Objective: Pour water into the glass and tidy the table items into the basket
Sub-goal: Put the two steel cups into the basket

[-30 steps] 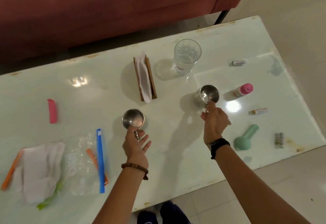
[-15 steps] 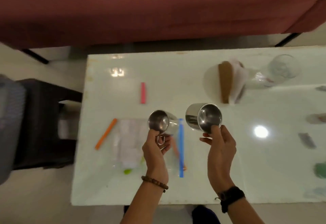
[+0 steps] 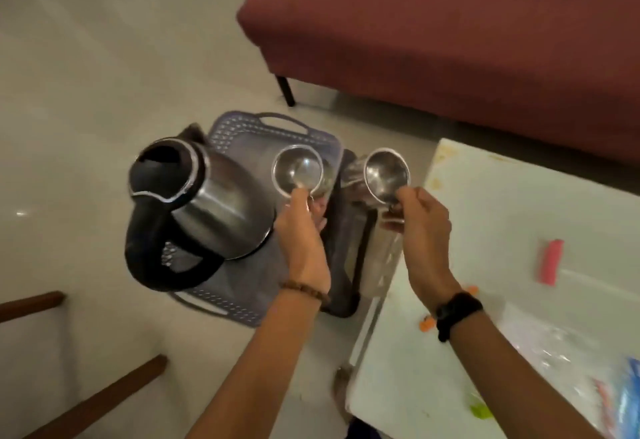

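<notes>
My left hand [image 3: 302,231] grips one steel cup [image 3: 297,171] by its handle, held over the grey-blue plastic basket [image 3: 242,130] on the floor. My right hand [image 3: 420,231] grips a second steel cup [image 3: 382,175] by its handle, above the gap between the basket and the white table [image 3: 519,203]. Both cups are tipped with their mouths toward me. A steel electric kettle [image 3: 204,203] with a black handle sits in the basket's left part, lid open. The drinking glass is out of view.
A maroon sofa [image 3: 450,33] stands behind the basket and table. On the table lie a pink clip [image 3: 550,262], orange bits [image 3: 427,324], and a clear plastic bag [image 3: 571,352] with a blue strip. Dark wooden furniture legs [image 3: 86,400] cross the floor at lower left.
Both hands have carried the steel cups left, off the table's end and over the basket on the floor. The view has swung left, bringing the kettle and basket into sight.
</notes>
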